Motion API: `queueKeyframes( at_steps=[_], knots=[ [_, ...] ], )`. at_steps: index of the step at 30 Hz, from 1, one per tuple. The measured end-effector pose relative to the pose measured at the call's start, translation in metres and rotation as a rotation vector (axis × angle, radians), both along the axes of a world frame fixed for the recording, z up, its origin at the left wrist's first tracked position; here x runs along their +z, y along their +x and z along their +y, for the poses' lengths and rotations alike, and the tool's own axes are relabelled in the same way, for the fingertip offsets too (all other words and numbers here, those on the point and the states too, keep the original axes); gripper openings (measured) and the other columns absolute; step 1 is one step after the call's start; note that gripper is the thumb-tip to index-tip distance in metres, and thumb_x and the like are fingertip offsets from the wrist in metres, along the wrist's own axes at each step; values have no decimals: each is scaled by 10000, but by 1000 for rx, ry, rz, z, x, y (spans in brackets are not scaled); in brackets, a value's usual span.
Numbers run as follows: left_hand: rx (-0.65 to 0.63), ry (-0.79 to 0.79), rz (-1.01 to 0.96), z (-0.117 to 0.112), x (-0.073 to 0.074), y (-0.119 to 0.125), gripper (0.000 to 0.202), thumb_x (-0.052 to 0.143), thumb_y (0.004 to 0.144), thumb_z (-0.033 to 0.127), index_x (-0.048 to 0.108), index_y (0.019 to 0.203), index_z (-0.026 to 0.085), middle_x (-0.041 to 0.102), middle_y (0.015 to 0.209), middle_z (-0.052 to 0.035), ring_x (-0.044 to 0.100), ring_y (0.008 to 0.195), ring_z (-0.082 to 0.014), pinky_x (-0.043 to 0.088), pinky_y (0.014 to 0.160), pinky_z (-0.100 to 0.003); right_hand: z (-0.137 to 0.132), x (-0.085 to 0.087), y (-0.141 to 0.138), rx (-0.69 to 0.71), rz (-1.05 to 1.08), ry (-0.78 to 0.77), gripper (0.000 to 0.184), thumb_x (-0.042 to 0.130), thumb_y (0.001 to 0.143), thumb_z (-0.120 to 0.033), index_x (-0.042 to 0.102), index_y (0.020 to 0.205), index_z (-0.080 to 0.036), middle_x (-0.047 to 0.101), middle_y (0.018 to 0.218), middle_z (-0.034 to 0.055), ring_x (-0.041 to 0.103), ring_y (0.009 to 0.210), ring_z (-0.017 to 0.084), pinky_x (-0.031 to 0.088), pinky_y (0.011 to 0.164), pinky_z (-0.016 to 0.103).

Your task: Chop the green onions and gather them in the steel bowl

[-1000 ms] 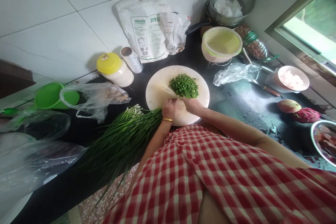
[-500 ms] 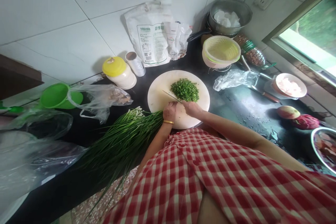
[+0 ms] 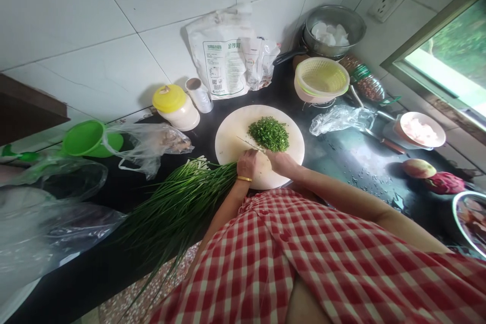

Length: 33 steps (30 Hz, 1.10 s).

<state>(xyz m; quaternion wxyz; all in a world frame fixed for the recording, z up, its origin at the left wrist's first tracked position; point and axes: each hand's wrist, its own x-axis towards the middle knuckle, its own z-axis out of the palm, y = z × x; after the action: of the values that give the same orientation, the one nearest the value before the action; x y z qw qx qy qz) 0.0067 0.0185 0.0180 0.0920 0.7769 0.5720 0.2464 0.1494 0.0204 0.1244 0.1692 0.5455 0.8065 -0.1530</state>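
Observation:
A round pale cutting board (image 3: 228,129) lies on the dark counter with a heap of finely chopped green chives (image 3: 269,134) on its far right part. My right hand (image 3: 284,166) is closed round the handle of a kitchen knife (image 3: 246,143), whose thin blade slants to the far left, edge down near the board. Beside the blade, my left hand (image 3: 247,163), with a gold bangle at its wrist, presses curled fingers on the board. Under it run the ends of a long bunch of garlic chives (image 3: 186,197), which stretches left over the counter's front edge. The fingertips are partly hidden.
Left stand a green plastic container (image 3: 85,139), plastic bags (image 3: 146,149) and a yellow-lidded jar (image 3: 172,106). A white flour bag (image 3: 224,68) leans on the wall. To the right are a yellow basket (image 3: 322,78), a bowl (image 3: 422,130), a peach (image 3: 419,168) and a dragon fruit (image 3: 445,182).
The view has tilted slightly, so everything sits a little lower in it. My right hand has come slightly nearer to me with the knife; my left hand keeps its place on the chives.

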Motion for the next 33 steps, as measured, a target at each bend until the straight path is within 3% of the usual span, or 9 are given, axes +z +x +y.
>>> queueKeyframes(
  at_steps=[8,14,33],
  knots=[
    [15,-12,14,1,-1,0,226,422,899,191,610,1023,171,637,947,-86,549,909,-194,458,832,-326,4,-12,-10,-3,0,21,320,320,860,-83,478,1136,-116,671,901,131,634,837,205,411,633,262],
    [25,-24,-11,2,0,0,242,443,889,166,589,1078,207,639,1008,-57,543,941,-181,460,821,-309,-1,-3,-2,2,12,14,328,360,839,-77,476,1142,-125,668,899,125,633,805,199,413,630,258],
    [22,15,-15,3,-2,-1,188,440,895,186,621,946,175,646,940,-74,567,889,-184,463,818,-316,2,-5,-9,-41,40,-4,359,360,853,-84,456,1196,-129,663,967,131,630,890,207,436,700,274]
  ],
)
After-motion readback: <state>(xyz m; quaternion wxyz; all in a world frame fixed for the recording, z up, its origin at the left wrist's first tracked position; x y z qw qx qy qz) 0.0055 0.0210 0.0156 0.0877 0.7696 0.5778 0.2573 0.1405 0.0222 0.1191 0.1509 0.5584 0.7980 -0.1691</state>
